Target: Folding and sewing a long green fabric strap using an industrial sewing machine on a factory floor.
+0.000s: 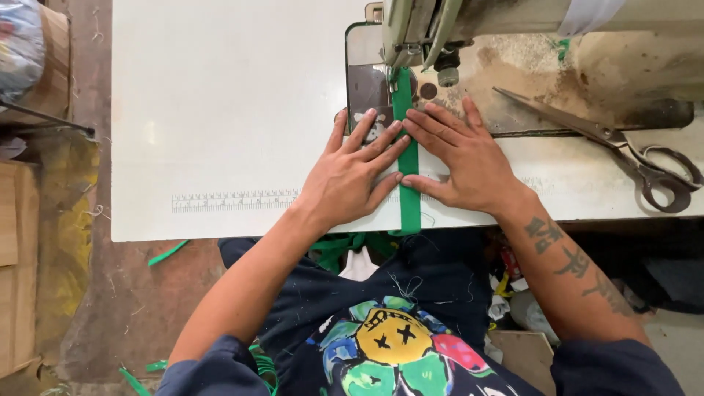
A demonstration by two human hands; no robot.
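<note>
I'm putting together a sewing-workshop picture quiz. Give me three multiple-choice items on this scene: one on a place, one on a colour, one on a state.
1. Where do the scissors lie?
A. right of the hands
B. left of the hands
C. on the floor

2. What colour is the strip under the sewing machine?
A. red
B. green
C. yellow

3. How do the hands rest?
A. clenched in fists
B. lifted off the table
C. flat, fingers spread

Answers:
1. A: they lie on the white table, past the right hand.
2. B: the strip is green from needle to table edge.
3. C: left hand and right hand press flat on either side of the strip.
</note>
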